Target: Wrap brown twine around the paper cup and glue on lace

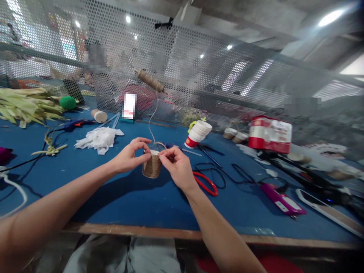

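A small paper cup [152,167] wrapped in brown twine is between my hands, its white inner rim showing at the top. My left hand [129,155] has its thumb against the left side of the rim, with the fingers curled over and behind it. At the right of the rim, my right hand [178,167] pinches thumb and forefinger together on the twine's end of the wrap. A loose strand of twine [155,110] runs from the cup's top up to a spool of twine [150,80] hung on the mesh. The cup's far side is hidden.
A stack of white paper cups [199,132], scissors with red handles [206,184] and black cables lie to the right, with a purple device [281,201] and a phone [330,212]. White cloth [99,138], a glue gun [75,124] and corn husks [25,106] are left. Perforated mesh stands behind.
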Demonstrator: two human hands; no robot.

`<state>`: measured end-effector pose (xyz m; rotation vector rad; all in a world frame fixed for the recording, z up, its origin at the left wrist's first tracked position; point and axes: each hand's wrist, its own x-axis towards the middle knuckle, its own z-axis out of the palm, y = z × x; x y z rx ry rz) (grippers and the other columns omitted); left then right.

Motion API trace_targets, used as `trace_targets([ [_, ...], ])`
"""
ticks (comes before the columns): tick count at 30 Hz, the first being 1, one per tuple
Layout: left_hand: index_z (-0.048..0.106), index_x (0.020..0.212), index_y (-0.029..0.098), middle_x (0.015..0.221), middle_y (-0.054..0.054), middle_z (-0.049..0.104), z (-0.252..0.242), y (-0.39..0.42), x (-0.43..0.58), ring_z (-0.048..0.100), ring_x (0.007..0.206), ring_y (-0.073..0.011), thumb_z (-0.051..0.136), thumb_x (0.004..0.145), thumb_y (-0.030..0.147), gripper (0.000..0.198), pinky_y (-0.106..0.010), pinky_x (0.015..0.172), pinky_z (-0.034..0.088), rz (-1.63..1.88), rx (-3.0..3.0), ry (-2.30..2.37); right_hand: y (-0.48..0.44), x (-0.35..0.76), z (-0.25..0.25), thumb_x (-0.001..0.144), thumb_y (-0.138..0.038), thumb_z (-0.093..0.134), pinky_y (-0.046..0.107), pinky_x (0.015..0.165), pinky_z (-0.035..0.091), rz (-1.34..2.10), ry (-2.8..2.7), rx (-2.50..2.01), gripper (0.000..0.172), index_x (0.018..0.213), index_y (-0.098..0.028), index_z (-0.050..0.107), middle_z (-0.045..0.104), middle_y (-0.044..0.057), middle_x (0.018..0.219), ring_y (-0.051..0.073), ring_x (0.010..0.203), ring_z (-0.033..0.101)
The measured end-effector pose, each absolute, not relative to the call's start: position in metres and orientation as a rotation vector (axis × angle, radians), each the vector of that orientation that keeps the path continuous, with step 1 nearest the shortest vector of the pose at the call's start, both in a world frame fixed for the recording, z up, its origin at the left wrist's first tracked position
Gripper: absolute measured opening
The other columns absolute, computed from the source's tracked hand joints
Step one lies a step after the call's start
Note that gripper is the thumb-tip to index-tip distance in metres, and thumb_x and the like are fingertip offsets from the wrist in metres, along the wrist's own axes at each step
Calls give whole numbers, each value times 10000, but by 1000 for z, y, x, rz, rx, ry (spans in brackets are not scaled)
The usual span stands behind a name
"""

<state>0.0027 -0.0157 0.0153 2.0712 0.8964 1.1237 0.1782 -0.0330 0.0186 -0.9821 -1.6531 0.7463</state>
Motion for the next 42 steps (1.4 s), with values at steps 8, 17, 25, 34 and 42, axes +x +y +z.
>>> trace_targets([
  [8, 522, 721, 147, 1123, -97, 492, 15, -14, 1, 420, 1119, -216, 511, 728, 221, 75, -411, 952, 301, 1006, 2030, 843, -30, 179, 16, 699, -241, 569, 269, 654, 442, 828, -1691, -990, 124, 660, -176, 472, 582, 4, 735, 101, 664, 532],
  [17, 509, 823, 143, 1072, -97, 519, 14, -11, 1, 452, 1078, -205, 553, 691, 231, 165, -365, 930, 326, 949, 1985, 819, -27, 180, 15, 686, -249, 582, 274, 653, 435, 869, -1695, -1014, 123, 662, -172, 488, 584, -1, 716, 101, 652, 528],
  [25, 524, 708, 126, 1113, -106, 497, 12, -12, 2, 486, 1031, -209, 512, 701, 212, 87, -375, 891, 365, 882, 1962, 844, -29, 178, 15, 687, -247, 580, 282, 673, 436, 888, -1709, -1008, 119, 663, -174, 489, 580, -2, 701, 107, 662, 531],
  [34, 533, 718, 139, 1125, -88, 508, 13, -8, -1, 463, 1072, -203, 500, 716, 213, 81, -357, 917, 342, 815, 1952, 811, -21, 187, 18, 733, -362, 540, 294, 745, 431, 953, -1723, -1065, 215, 816, -164, 553, 621, 52, 862, 138, 796, 564],
  [42, 544, 719, 145, 1108, -87, 535, 16, -9, -2, 433, 1127, -207, 510, 717, 256, 116, -352, 943, 313, 721, 1991, 804, -4, 233, 36, 727, -314, 518, 267, 632, 396, 209, -2097, -1887, 177, 814, -165, 556, 629, 69, 788, 175, 713, 571],
])
